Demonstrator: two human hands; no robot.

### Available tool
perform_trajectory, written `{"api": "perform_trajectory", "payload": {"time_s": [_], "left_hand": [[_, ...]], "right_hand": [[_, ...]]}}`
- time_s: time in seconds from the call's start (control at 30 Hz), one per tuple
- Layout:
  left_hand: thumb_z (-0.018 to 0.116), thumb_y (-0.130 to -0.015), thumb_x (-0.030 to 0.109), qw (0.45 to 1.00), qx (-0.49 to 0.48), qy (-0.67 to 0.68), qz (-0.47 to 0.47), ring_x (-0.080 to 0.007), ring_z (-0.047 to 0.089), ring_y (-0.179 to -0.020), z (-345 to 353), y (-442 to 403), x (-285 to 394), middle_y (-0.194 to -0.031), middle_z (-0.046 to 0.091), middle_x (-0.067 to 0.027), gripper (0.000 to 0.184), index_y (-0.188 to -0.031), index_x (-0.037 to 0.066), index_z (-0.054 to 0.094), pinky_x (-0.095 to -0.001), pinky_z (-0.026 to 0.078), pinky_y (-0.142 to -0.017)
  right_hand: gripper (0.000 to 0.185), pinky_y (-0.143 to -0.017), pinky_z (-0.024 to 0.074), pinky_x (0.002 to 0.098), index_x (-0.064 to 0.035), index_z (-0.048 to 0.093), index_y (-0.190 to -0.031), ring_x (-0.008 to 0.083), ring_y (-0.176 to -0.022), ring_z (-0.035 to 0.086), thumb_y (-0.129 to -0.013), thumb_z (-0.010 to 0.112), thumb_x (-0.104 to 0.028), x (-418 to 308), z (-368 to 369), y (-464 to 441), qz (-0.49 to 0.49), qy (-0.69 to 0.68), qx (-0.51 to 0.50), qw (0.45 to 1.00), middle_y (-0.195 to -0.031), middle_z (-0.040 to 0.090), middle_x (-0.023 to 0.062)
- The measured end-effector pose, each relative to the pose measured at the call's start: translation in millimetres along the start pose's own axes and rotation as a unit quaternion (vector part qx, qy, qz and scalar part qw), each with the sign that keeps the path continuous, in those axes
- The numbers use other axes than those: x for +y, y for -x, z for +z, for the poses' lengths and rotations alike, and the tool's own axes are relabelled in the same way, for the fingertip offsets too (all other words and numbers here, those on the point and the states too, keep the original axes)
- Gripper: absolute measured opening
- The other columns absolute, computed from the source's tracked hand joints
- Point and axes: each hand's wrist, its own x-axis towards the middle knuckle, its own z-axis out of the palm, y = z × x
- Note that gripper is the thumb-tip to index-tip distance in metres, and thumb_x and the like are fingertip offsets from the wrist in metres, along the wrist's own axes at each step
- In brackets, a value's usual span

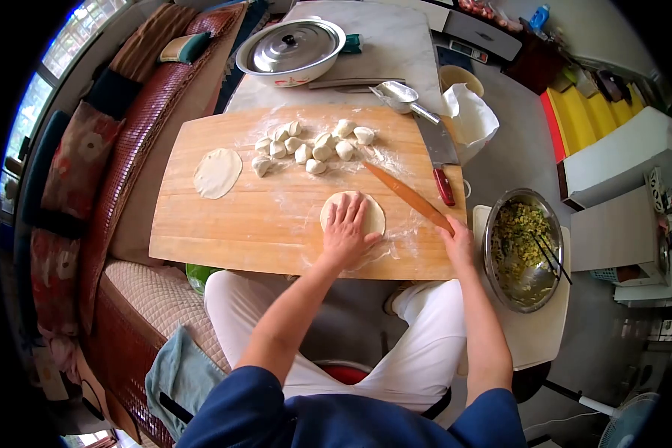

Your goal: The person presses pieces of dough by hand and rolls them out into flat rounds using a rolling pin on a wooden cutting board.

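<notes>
My left hand lies with fingers spread on a round, flat dough wrapper near the front of the wooden board. In my right hand is one end of a tapered wooden rolling pin, which points up and left across the board. A second flat dough wrapper rests alone toward the board's left side. Behind my left hand, several small dough pieces sit in a loose group among scattered flour.
A cleaver with a red handle lies at the board's right edge, near a metal scoop and a white flour bag. To the right stands a steel bowl of filling with chopsticks. A lidded basin is behind the board.
</notes>
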Motion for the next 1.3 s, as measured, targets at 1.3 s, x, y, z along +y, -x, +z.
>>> {"api": "perform_trajectory", "payload": {"time_s": [1.3], "left_hand": [[0.070, -0.086, 0.018, 0.936, 0.195, 0.091, -0.278, -0.0355, 0.046, -0.125, -29.1, -8.4, -36.4, -0.133, 0.053, -0.0153, 0.047, -0.128, 0.004, 0.054, -0.0458, 0.037, -0.107]], "right_hand": [[0.043, -0.091, 0.0466, 0.0420, -0.0113, 0.064, -0.124, 0.0324, -0.111, 0.059, -0.083, 0.075, -0.018, -17.9, 71.1, -55.7, -0.134, -0.018, -0.083, 0.987, -0.115, 0.064, 0.0130]]}}
